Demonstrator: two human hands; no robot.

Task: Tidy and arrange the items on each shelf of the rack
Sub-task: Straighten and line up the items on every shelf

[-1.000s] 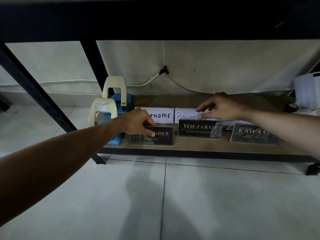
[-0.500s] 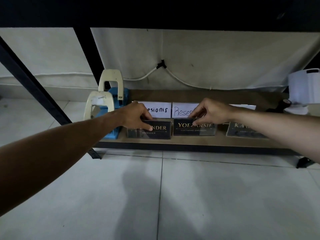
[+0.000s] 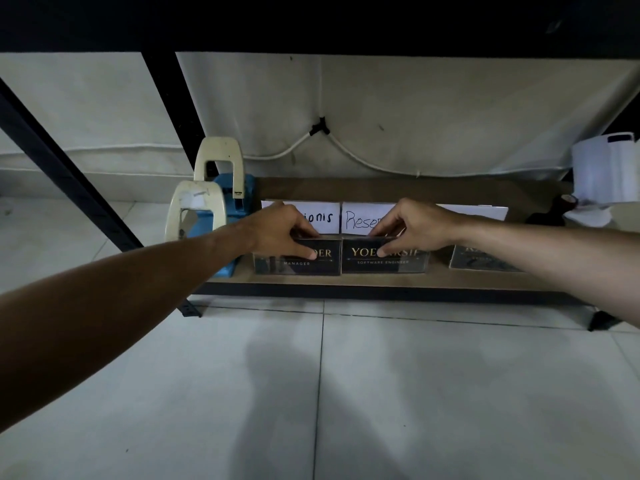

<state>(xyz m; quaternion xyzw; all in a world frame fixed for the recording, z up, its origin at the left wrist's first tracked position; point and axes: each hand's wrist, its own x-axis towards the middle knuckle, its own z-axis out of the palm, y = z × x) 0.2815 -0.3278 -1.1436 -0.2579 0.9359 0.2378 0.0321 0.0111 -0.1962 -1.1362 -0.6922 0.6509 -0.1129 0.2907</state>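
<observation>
Bottom shelf (image 3: 398,284) of rack, low over tiled floor; dim. Left hand (image 3: 280,230) pinches manager nameplate (image 3: 298,259), right hand (image 3: 412,225) pinches software-engineer nameplate (image 3: 384,259), plates edge to edge at shelf front. Step looks like squaring the row; next, likely the third plate (image 3: 481,259), standing apart, brought alongside.

Hole punches (image 3: 207,216) block left; shelf (image 3: 381,282) front open.

Right hand (image 3: 414,225) came down from above the "YOEZARSIF" nameplate (image 3: 384,256) and took hold of its top edge, thumb on the front face. Nameplate slid left until its end met the "MANAGER" nameplate (image 3: 301,258), closing the gap and widening the one toward the third plate (image 3: 479,259).
</observation>
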